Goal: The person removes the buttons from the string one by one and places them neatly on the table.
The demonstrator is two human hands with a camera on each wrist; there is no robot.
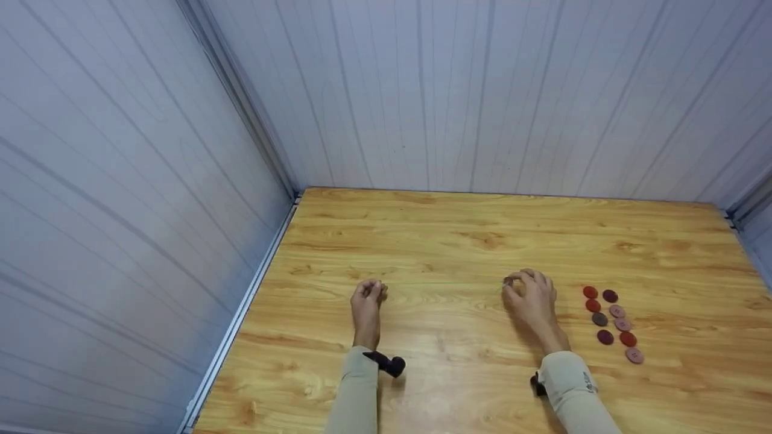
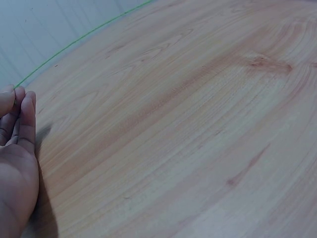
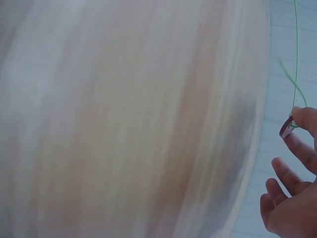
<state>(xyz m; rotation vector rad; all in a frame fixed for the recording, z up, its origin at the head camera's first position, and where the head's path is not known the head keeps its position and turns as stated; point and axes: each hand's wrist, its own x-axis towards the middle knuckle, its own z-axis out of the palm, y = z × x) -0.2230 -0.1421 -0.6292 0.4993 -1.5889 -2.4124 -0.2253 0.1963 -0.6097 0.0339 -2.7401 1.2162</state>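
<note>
A thin green thread runs taut between the two hands above the table. My left hand pinches one end of it between thumb and fingertips, as the left wrist view shows. In my right hand, thumb and index finger pinch a dark button. The thread reaches that button, and a short loose tail of it sticks out beside the thumb. Whether the thread passes through the button's holes is too small to tell. The other right fingers are spread loosely.
To the right of my right hand, several red, pink, grey and dark purple buttons lie in two rough columns on the wooden table. Pale panel walls stand behind the table and at both sides.
</note>
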